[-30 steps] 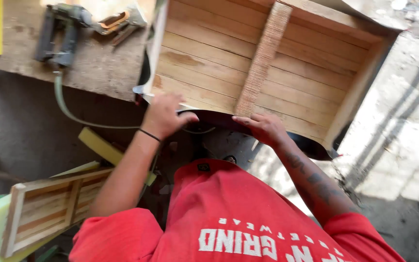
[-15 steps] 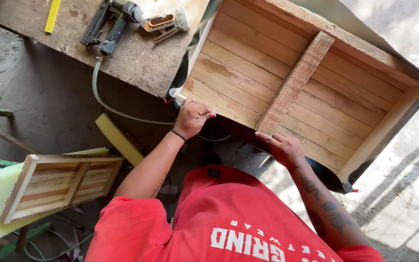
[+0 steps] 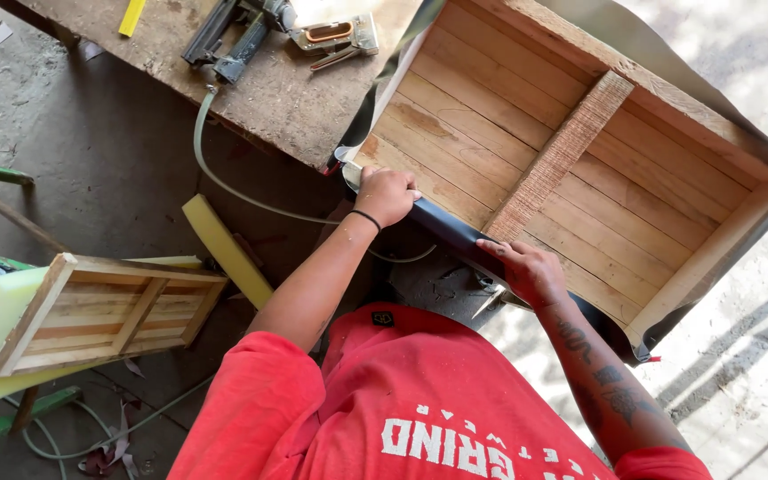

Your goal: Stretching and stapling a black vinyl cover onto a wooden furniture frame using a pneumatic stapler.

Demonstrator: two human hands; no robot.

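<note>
Left hand [image 3: 386,194] clenched over the black sheet [image 3: 455,233], pressing it onto the near edge of the big wooden frame [image 3: 580,169] lying on the workbench [image 3: 286,98]. Right hand [image 3: 526,268] flat on the same sheet farther along the edge, fingers spread, gripping nothing. Pneumatic stapler [image 3: 233,36] and its hose [image 3: 224,178] on the bench, well apart. 1 smaller wooden frame [image 3: 104,311] lower left.

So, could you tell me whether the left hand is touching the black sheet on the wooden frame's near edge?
Touching: the head view shows the left hand closed over the black sheet.
</note>
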